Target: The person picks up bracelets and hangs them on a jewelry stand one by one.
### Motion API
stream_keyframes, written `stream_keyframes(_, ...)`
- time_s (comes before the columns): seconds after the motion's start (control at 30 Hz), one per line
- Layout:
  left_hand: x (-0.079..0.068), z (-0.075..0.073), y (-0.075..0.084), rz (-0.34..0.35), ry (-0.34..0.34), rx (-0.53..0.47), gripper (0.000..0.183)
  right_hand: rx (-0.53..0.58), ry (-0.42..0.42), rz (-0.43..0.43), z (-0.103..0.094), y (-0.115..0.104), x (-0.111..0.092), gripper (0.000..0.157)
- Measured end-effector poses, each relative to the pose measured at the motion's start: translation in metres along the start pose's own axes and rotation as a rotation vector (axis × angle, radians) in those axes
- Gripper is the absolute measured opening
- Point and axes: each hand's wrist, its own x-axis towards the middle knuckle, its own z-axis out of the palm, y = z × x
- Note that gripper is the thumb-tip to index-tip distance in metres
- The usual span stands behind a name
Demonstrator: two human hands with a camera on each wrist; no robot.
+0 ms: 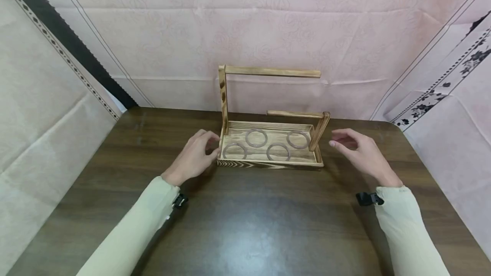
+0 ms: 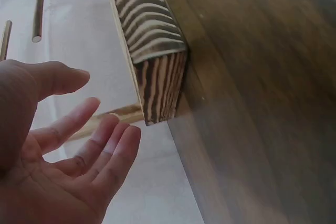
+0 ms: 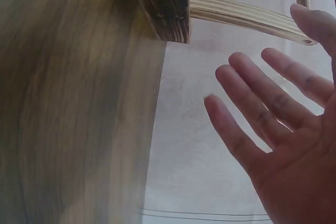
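A shallow wooden tray (image 1: 261, 164) with dark striped grain stands near the back of the table. Several clear rings lie flat on its floor, among them one ring (image 1: 256, 138) at the back. An upright post with a long bar (image 1: 272, 71) rises at its left end, and a shorter post (image 1: 319, 131) with a bar leans outward at its right end. My left hand (image 1: 195, 154) is beside the tray's left end, fingers relaxed; whether it touches the wood I cannot tell. Off the right end hovers my right hand (image 1: 360, 150), apart from the tray, its fingers loosely bent around nothing.
The tray stands on a dark brown wooden table (image 1: 245, 216) with a shiny patch in front. Behind it hangs a pale patterned cloth (image 1: 268, 33), and more cloth with floral borders (image 1: 426, 103) closes off both sides.
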Motion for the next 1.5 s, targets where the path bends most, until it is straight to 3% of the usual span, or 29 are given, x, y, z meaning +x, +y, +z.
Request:
stream_keyframes(0.27,0.008,0.001,0.004,0.005,-0.029,-0.03,0.032,0.163,-0.039,0.019,0.004,0.002,0.009,0.049)
stream_keyframes(0.6,0.013,0.005,0.007,-0.012,-0.083,-0.071,0.035,0.217,-0.052,0.049,0.008,0.004,0.019,0.053)
stream_keyframes(0.87,0.017,0.011,0.009,0.016,-0.095,-0.046,0.037,0.295,-0.09,0.082,0.011,0.008,0.025,0.055)
stream_keyframes(1.13,0.022,0.02,0.014,0.025,-0.113,-0.031,0.039,0.281,-0.125,0.099,0.021,0.012,0.031,0.057)
stream_keyframes(1.3,0.024,0.024,0.019,0.033,-0.146,-0.015,0.04,0.3,-0.108,0.099,0.026,0.011,0.033,0.052)
stream_keyframes(1.5,0.031,0.028,0.026,0.089,-0.156,0.037,0.041,0.279,-0.075,0.087,0.03,0.011,0.034,0.043)
